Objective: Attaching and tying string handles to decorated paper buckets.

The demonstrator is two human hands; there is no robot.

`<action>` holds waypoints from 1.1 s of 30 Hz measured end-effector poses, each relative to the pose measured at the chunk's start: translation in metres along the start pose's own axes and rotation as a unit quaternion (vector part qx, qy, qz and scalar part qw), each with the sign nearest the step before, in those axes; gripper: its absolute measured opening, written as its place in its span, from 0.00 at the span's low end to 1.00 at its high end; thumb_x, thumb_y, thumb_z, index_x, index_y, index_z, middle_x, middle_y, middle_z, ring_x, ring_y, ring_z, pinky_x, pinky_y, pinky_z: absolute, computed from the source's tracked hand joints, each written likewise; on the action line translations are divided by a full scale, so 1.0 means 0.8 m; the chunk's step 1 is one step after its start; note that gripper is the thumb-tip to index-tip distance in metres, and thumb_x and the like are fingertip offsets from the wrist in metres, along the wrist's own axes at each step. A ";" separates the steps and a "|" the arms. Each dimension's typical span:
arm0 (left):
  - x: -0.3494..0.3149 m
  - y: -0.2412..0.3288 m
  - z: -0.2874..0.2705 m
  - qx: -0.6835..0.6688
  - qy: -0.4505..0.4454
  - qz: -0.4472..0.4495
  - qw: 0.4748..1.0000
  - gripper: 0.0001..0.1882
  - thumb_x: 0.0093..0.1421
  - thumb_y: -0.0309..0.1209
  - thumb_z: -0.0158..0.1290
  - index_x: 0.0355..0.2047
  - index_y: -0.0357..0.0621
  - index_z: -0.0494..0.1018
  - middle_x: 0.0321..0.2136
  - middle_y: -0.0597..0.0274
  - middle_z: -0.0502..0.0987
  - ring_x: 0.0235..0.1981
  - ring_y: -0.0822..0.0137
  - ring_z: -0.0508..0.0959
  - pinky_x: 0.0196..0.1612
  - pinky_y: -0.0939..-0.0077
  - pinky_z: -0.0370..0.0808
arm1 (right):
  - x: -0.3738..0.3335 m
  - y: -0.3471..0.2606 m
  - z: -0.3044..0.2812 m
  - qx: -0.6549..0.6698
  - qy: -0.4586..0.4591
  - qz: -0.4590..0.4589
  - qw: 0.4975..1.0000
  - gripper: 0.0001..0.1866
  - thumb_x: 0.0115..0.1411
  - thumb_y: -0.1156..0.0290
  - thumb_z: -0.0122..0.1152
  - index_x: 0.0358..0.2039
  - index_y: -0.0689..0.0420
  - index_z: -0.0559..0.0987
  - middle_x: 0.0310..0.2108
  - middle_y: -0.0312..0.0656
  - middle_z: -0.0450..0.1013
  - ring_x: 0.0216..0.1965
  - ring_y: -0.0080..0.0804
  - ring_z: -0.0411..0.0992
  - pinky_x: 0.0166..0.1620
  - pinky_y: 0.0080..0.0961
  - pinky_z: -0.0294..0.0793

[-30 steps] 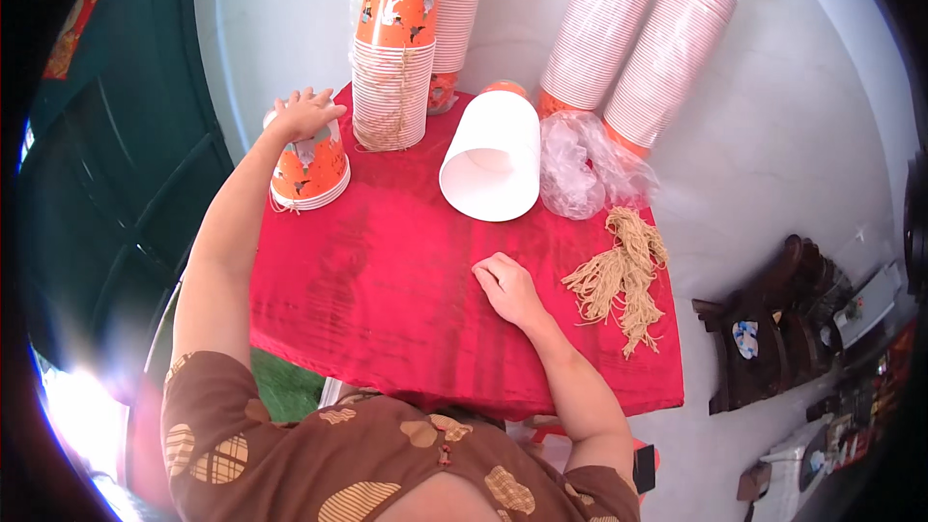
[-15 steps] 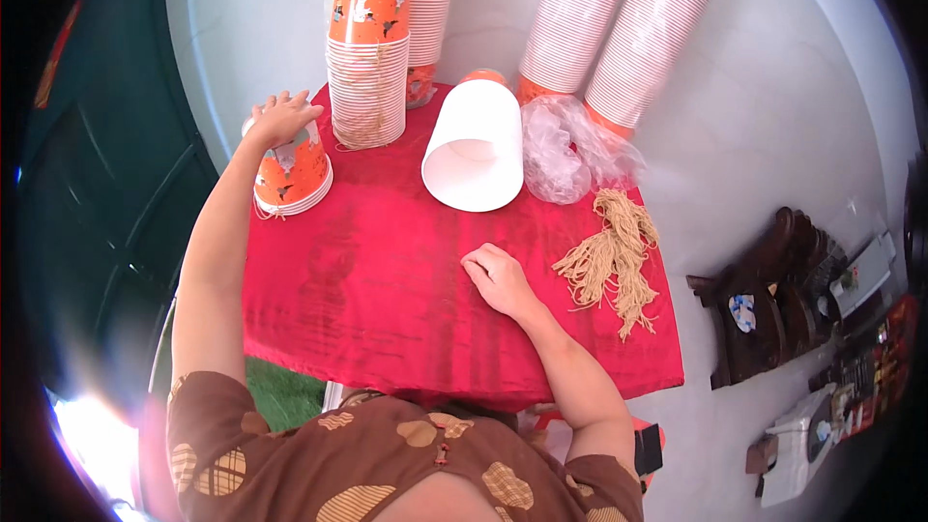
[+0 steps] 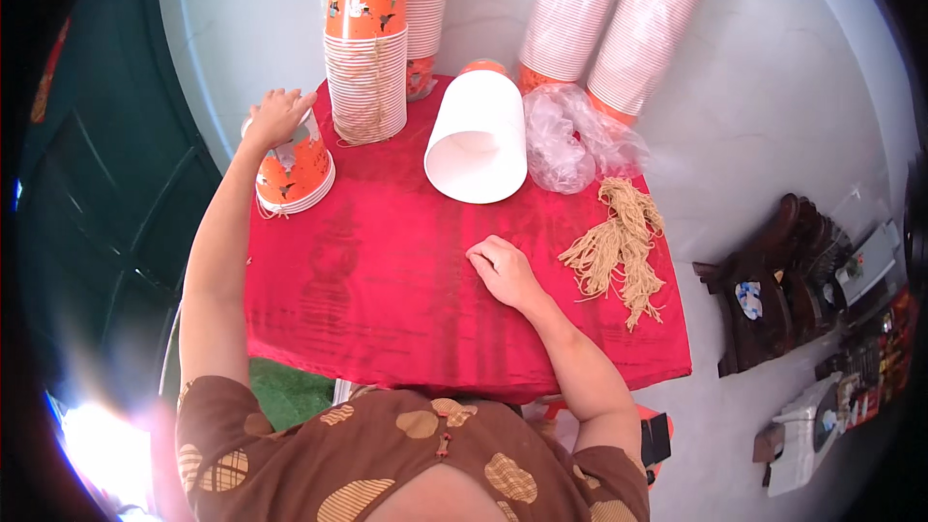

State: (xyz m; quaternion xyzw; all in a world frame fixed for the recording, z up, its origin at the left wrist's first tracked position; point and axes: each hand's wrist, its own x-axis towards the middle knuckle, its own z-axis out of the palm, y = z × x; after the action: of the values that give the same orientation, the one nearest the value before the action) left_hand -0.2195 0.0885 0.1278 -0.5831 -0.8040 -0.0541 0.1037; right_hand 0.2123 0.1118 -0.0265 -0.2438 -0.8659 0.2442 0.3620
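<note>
At the table's far left, my left hand [image 3: 280, 119] lies over the top of a short stack of upside-down orange paper buckets [image 3: 297, 174] with white rims. Its fingers are stretched out across the uppermost base. Tan string shows at the lower edge of that stack. My right hand [image 3: 505, 271] rests on the red cloth right of the middle, fingers curled into a loose fist with nothing seen in them. Beyond it a white-lined paper bucket [image 3: 476, 140] lies on its side, mouth toward me. A bundle of tan strings [image 3: 622, 244] lies to its right.
A tall string-tied stack of orange buckets [image 3: 366, 68] stands behind the short one. Wrapped bucket stacks [image 3: 650, 29] lean on the wall at the back right, another wrapped stack [image 3: 425, 10] at the back left. Crumpled clear plastic [image 3: 563, 140] lies between. Red cloth [image 3: 377, 300] covers the table.
The whole view has shifted slightly. Both hands keep their places on the bucket stack and the cloth, and nothing has been picked up or let go.
</note>
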 end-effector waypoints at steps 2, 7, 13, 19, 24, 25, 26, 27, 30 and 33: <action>-0.008 0.001 0.009 -0.003 0.218 0.032 0.975 0.22 0.65 0.42 0.45 0.54 0.43 0.69 0.58 0.45 0.66 0.60 0.45 0.63 0.61 0.45 0.60 | 0.001 -0.001 0.002 0.003 -0.003 -0.001 1.000 0.05 0.59 0.73 0.58 0.31 0.61 0.78 0.30 0.46 0.73 0.35 0.45 0.73 0.39 0.37 0.73; -0.056 0.085 0.005 -0.197 0.449 0.196 0.849 0.08 0.54 0.22 0.55 0.35 0.35 0.73 0.42 0.46 0.73 0.45 0.47 0.73 0.48 0.58 0.72 | 0.005 -0.002 -0.003 0.007 -0.021 0.043 0.999 0.06 0.59 0.72 0.58 0.31 0.61 0.79 0.31 0.47 0.74 0.35 0.46 0.74 0.39 0.37 0.74; -0.083 0.187 0.069 -0.451 0.206 0.089 0.864 0.08 0.53 0.21 0.50 0.35 0.34 0.71 0.29 0.49 0.75 0.29 0.56 0.78 0.33 0.65 0.75 | 0.022 0.006 -0.038 0.015 0.006 0.074 0.997 0.07 0.58 0.72 0.58 0.33 0.61 0.80 0.30 0.50 0.76 0.33 0.45 0.76 0.38 0.36 0.74; -0.064 0.239 0.131 -0.512 0.104 -0.037 0.852 0.14 0.50 0.27 0.58 0.34 0.36 0.67 0.25 0.55 0.74 0.28 0.64 0.76 0.33 0.68 0.74 | 0.043 0.060 -0.054 0.002 0.159 0.146 0.976 0.05 0.56 0.76 0.61 0.31 0.63 0.75 0.26 0.47 0.75 0.28 0.36 0.75 0.33 0.31 0.74; -0.038 0.259 0.180 -0.568 0.167 -0.087 0.802 0.16 0.52 0.32 0.64 0.29 0.38 0.68 0.22 0.59 0.74 0.24 0.67 0.75 0.28 0.69 0.73 | 0.074 0.087 -0.032 0.009 0.237 0.117 0.964 0.09 0.56 0.74 0.64 0.32 0.64 0.74 0.28 0.47 0.74 0.27 0.36 0.74 0.32 0.32 0.74; -0.034 0.260 0.186 -0.587 0.191 -0.094 0.781 0.13 0.53 0.30 0.63 0.28 0.38 0.68 0.22 0.59 0.74 0.24 0.68 0.75 0.28 0.70 0.73 | 0.079 0.089 -0.027 0.008 0.260 0.102 0.960 0.10 0.56 0.73 0.65 0.32 0.64 0.73 0.28 0.47 0.74 0.27 0.36 0.74 0.32 0.32 0.73; -0.034 0.266 0.184 -0.585 0.189 -0.092 0.783 0.13 0.53 0.30 0.63 0.28 0.38 0.68 0.22 0.59 0.74 0.24 0.68 0.75 0.28 0.70 0.73 | 0.083 0.092 -0.026 0.009 0.262 0.105 0.959 0.10 0.56 0.73 0.65 0.32 0.64 0.73 0.28 0.47 0.74 0.27 0.36 0.74 0.32 0.32 0.73; -0.036 0.271 0.183 -0.606 0.184 -0.090 0.768 0.11 0.56 0.27 0.60 0.29 0.38 0.68 0.21 0.63 0.73 0.22 0.73 0.73 0.25 0.76 0.71 | 0.087 0.095 -0.025 0.013 0.279 0.107 0.954 0.10 0.56 0.72 0.65 0.31 0.63 0.73 0.27 0.46 0.73 0.26 0.37 0.73 0.31 0.33 0.73; -0.040 0.275 0.188 -0.615 0.197 -0.091 0.758 0.08 0.59 0.24 0.58 0.29 0.39 0.68 0.20 0.67 0.73 0.20 0.78 0.72 0.22 0.82 0.70 | 0.093 0.094 -0.019 0.001 0.297 0.113 0.948 0.11 0.56 0.72 0.66 0.29 0.62 0.72 0.23 0.46 0.72 0.23 0.39 0.72 0.30 0.35 0.72; -0.042 0.275 0.189 -0.580 0.227 -0.088 0.777 0.07 0.59 0.24 0.57 0.28 0.38 0.68 0.20 0.67 0.73 0.20 0.79 0.71 0.22 0.82 0.70 | 0.093 0.097 -0.016 -0.031 0.301 0.110 0.947 0.12 0.56 0.72 0.66 0.27 0.61 0.70 0.21 0.46 0.70 0.22 0.43 0.71 0.28 0.37 0.70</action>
State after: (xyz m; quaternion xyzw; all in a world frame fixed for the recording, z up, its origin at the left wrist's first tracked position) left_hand -0.0165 0.1583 -0.0347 -0.4300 -0.6216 -0.6499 -0.0804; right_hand 0.1951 0.2187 -0.0275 -0.4105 -0.6919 0.1711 0.5688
